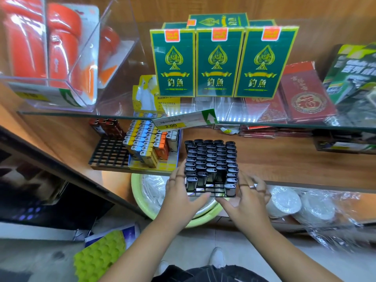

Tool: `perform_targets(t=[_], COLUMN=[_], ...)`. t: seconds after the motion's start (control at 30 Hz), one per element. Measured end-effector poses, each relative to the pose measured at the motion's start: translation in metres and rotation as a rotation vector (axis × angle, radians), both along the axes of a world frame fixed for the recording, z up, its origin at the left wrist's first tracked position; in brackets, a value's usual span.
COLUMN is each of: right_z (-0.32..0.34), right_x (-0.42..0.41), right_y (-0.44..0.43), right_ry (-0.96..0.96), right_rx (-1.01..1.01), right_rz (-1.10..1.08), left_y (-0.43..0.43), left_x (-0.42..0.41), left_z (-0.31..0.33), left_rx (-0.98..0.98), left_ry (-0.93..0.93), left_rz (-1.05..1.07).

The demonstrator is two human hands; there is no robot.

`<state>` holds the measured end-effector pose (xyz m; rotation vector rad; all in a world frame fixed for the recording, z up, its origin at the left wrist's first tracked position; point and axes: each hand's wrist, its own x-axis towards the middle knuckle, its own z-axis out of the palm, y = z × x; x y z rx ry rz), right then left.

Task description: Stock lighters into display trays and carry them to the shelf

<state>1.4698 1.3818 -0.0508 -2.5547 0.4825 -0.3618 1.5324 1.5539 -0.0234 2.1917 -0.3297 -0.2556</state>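
Jutting out past the front edge of the wooden shelf (284,159), a black grid tray (205,193) packed with black lighters (211,159) is held between both hands. A few cells in its front row are empty. Whether its far end rests on the shelf or hangs just above it cannot be told. The left hand (179,198) grips the tray's left side, fingers curled up along the wall and thumb laid along the front rim. The right hand (244,202), a ring on one finger, grips the right side the same way.

Just left on the same shelf stands a blue cardboard box (174,157) of yellow, blue and orange lighters (142,143). Beside that is a second grid tray (109,153), bare except for a few dark red lighters (105,125) at its back. A price tag (183,122) hangs from the glass shelf (284,125) above, which carries green card boxes (218,62) and red envelope packs (305,92). Below the wooden shelf sit a pale green basin (142,202) and plastic-wrapped plates (284,200).
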Motion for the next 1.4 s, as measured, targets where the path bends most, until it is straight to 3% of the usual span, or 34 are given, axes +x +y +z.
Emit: perform_targets(t=[0.13, 0.27, 0.43, 0.57, 0.77, 1.0, 1.27, 1.4], right_z=[0.001, 0.001, 0.004, -0.003, -0.005, -0.008, 0.01, 0.033], right_x=[0.007, 0.014, 0.025, 0.037, 0.056, 0.058, 0.051, 0.039], right_y=[0.002, 0.003, 0.008, 0.009, 0.004, 0.006, 0.01, 0.015], right_ry=[0.004, -0.086, -0.179, -0.198, -0.017, 0.0, 0.163, 0.18], right_rx=[-0.033, -0.025, 0.001, -0.015, -0.053, -0.08, -0.072, -0.159], right_rz=[0.025, 0.025, -0.035, -0.048, -0.051, -0.071, -0.021, -0.001], left_y=[0.008, 0.012, 0.021, 0.024, 0.022, 0.021, 0.031, 0.051], left_x=[-0.002, -0.002, 0.013, 0.024, 0.038, 0.044, 0.041, 0.038], left_z=[-0.014, -0.025, -0.034, -0.034, -0.033, -0.042, -0.015, 0.002], left_rx=[0.192, 0.488, 0.507, 0.541, 0.525, 0.49, 0.57, 0.615], left_ry=[-0.186, -0.562, -0.775, -0.748, -0.689, -0.726, -0.566, -0.584], left_rz=[0.055, 0.185, 0.25, 0.227, 0.25, 0.259, 0.124, 0.008])
